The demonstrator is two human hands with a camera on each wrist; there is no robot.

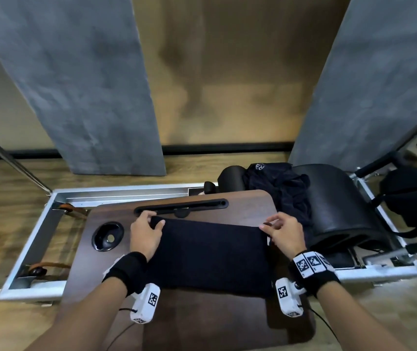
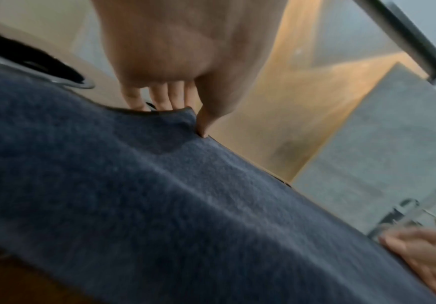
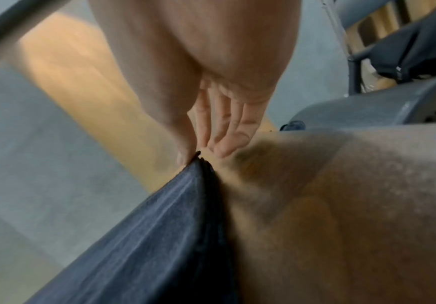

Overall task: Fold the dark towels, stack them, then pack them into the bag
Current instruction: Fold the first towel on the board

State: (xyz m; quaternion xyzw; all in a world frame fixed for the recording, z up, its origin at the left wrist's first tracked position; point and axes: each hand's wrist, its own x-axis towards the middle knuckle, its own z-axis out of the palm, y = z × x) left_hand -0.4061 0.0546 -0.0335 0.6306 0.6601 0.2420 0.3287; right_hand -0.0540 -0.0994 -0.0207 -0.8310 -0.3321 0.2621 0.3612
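dark towel (image 1: 210,254) lies flat on the lap desk (image 1: 248,206), far corners pinched in left hand (image 1: 144,236) and right hand (image 1: 284,234) grip.

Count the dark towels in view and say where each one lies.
2 that I can tell apart: a dark towel spread on the wooden tray table, pinched at its far corners by the left hand and right hand; a crumpled heap behind may hide more.

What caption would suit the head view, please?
Both hands, left hand and right hand, pinch the dark towel's far corners on the lap desk.
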